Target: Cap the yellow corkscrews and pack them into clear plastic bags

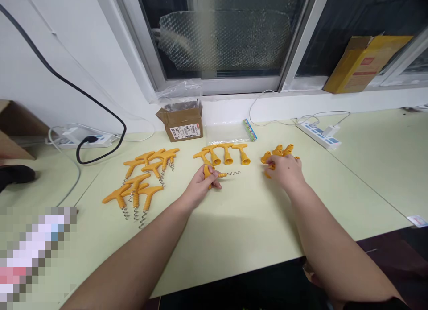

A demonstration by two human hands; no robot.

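Closed around the yellow handle of a corkscrew (pixel 222 174), my left hand (pixel 199 186) keeps its metal spiral pointing right. My right hand (pixel 287 169) reaches over a group of small yellow cone-shaped caps (pixel 278 149), its fingers bent round a cap at the near left of the group; whether it grips that cap is hard to make out. Between the hands and farther back stand several yellow T-shaped pieces with flared caps (pixel 228 155) in a row. On the left lies a loose pile of yellow corkscrews (pixel 147 192) with bare spirals.
An open cardboard box (pixel 185 125) stands by the wall, beside a clear plastic bag (pixel 227 134). Power strips (pixel 319 135) with cables lie at the back right and back left. A blurred flat object (pixel 33 252) is at the near left.
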